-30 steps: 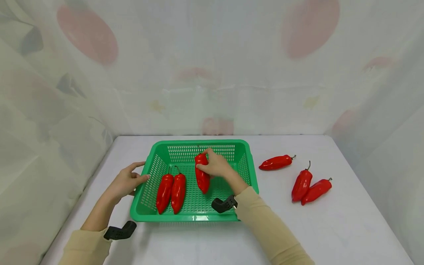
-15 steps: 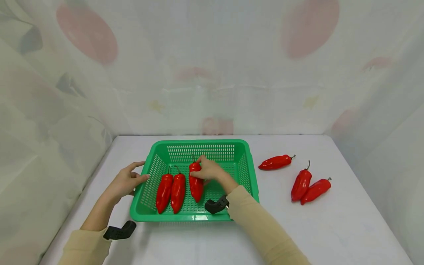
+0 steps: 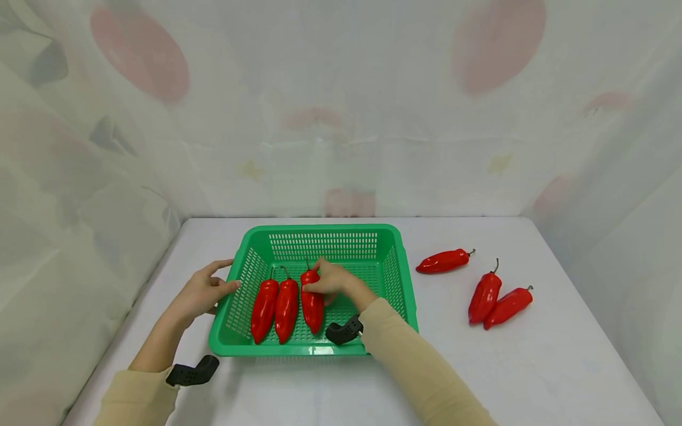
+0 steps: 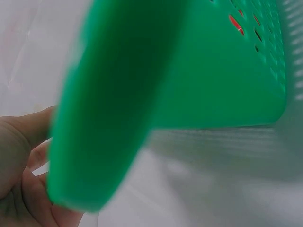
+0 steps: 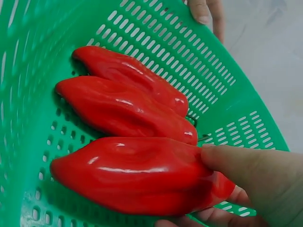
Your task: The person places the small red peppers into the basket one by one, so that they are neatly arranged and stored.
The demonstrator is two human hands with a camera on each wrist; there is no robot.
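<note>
A green plastic basket [image 3: 357, 349] stands on the white table, and my left hand [image 3: 205, 291] grips its left rim, thumb over the edge. The left wrist view shows the blurred rim up close, with part of that hand [image 4: 28, 170] behind it. Inside the basket my right hand [image 3: 329, 281] holds a glossy red pepper [image 3: 312, 307] near its stem end, thumb on top. Two more red peppers, one on the left [image 3: 264, 310] and one beside it [image 3: 286, 310], lie side by side to its left, stems away from me. The right wrist view has the held pepper [image 5: 128, 175] closest, low over the basket floor.
On the table right of the basket lies a single red pepper [image 3: 443, 261]. Farther right, an upright-lying pepper [image 3: 485, 297] overlaps a slanted pepper [image 3: 510, 307]. A patterned white curtain [image 3: 341, 118] hangs behind the table and along both sides.
My right hand has moved the pepper left and toward me, lower in the basket, alongside the other two. My left hand stays on the rim.
</note>
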